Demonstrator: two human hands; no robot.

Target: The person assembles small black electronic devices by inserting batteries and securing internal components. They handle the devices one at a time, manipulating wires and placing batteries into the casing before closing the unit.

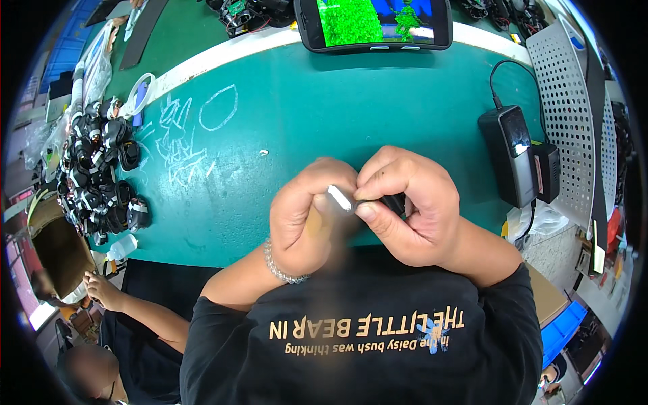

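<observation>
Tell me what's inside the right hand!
Inside the right hand, a black thing peeks out between the thumb and the curled fingers. The hand covers the rest, so its whole shape can't be seen.

The worktop (236, 162) is teal green, scribbled with pale chalky loops and strokes at centre left, with a white strip (216, 58) across the top. Mid-frame, the small held piece (339, 198) shows bright white (paint or glare, I cannot tell). Black shirt (364, 371), lower centre, with gold lettering and a blue flower. Upper right, a silver-grey panel (563, 101) dotted with dark holes; top, a screen (351, 20) patched vivid green and blue.
</observation>
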